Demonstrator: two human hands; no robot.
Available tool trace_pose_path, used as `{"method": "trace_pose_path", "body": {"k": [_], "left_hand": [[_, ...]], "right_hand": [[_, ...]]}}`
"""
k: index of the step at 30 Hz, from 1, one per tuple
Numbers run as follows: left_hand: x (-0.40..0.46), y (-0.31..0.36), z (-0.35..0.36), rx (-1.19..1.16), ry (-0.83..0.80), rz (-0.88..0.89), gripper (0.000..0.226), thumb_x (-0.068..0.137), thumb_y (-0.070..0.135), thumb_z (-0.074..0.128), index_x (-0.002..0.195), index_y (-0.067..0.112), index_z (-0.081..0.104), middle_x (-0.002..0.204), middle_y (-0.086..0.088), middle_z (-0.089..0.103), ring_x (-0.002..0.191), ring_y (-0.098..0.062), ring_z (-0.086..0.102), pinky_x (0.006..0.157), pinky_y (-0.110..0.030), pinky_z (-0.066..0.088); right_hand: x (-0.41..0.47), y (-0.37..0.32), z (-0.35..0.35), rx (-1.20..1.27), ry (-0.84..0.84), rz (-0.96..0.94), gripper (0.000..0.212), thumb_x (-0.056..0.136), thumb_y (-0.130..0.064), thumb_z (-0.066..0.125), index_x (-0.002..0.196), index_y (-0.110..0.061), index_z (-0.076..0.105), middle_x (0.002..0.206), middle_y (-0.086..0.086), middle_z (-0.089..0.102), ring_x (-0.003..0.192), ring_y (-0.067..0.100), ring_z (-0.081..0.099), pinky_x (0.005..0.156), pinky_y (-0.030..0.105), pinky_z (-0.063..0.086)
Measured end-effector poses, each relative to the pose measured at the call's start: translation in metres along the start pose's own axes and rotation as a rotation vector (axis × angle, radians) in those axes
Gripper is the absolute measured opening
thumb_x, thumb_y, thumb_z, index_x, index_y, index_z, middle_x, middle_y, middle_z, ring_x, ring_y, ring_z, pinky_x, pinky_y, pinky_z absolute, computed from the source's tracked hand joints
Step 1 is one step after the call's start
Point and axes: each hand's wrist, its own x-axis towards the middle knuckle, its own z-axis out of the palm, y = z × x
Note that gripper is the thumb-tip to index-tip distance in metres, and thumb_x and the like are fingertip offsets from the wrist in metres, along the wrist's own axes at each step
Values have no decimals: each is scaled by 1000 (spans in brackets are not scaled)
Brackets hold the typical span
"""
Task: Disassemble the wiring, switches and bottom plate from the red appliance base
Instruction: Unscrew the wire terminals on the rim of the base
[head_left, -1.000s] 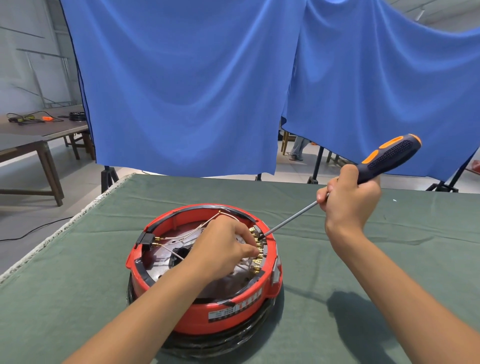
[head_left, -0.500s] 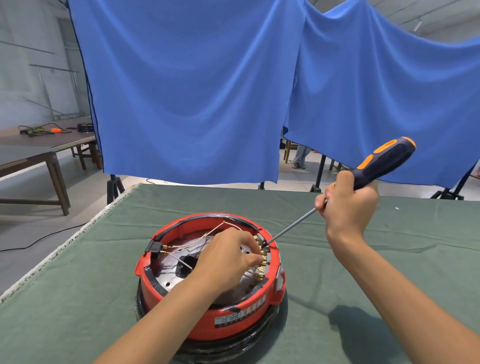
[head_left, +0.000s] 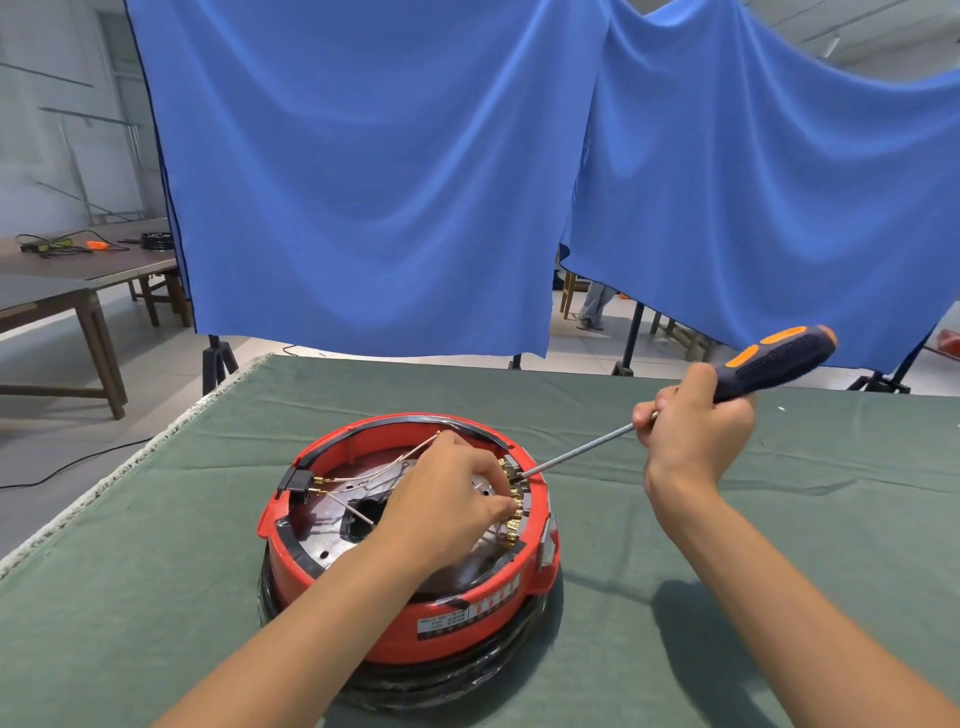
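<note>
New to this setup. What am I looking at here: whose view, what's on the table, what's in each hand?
There is no robot: a person works with bare hands, and the single picture comes from a wide-angle camera worn on their head, looking forward and down.

On the green cloth table sits a round red appliance base, open side up, with thin wires and a row of brass terminals along its inner right wall.

The right hand grips a screwdriver with a dark blue and orange handle; its metal tip reaches the terminals at the base's right rim. The left hand reaches inside the base, fingers curled at those same terminals; whether it pinches a wire or connector is hard to tell.

Behind the table hang blue curtains, with wooden tables at the far left.
</note>
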Motion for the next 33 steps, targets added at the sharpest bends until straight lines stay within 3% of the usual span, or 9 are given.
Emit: {"method": "trace_pose_path", "body": {"k": [5, 11, 21, 33], "left_hand": [[-6, 1, -2, 82, 59, 57, 11, 77, 36, 74, 71, 34, 66, 95, 15, 46, 92, -5, 49, 79, -33, 47], [-4, 1, -2, 51, 34, 86, 8, 81, 26, 69, 75, 29, 66, 100, 15, 54, 99, -7, 52, 89, -38, 48], [-3, -1, 0, 60, 38, 129, 8, 82, 25, 66, 82, 24, 74, 102, 12, 67, 99, -8, 58, 88, -37, 50], [0, -3, 3, 98, -5, 183, 18, 88, 22, 59, 97, 19, 74, 110, 12, 61, 104, -6, 53, 94, -32, 45]], "right_hand": [[-23, 14, 6, -10, -75, 7, 18, 86, -7, 41, 72, -17, 34, 43, -4, 36, 27, 15, 41, 36, 15, 27], [-5, -12, 1, 23, -67, -100, 16, 83, -10, 42, 71, -19, 35, 38, -10, 33, 27, 14, 39, 38, 13, 25], [-10, -15, 5, 32, -116, -178, 13, 81, -13, 43, 72, -19, 35, 39, -9, 34, 28, 16, 39, 37, 15, 27], [-11, -21, 10, 31, -157, -233, 11, 80, -16, 44, 73, -19, 35, 45, 0, 34, 27, 17, 37, 36, 14, 28]]}}
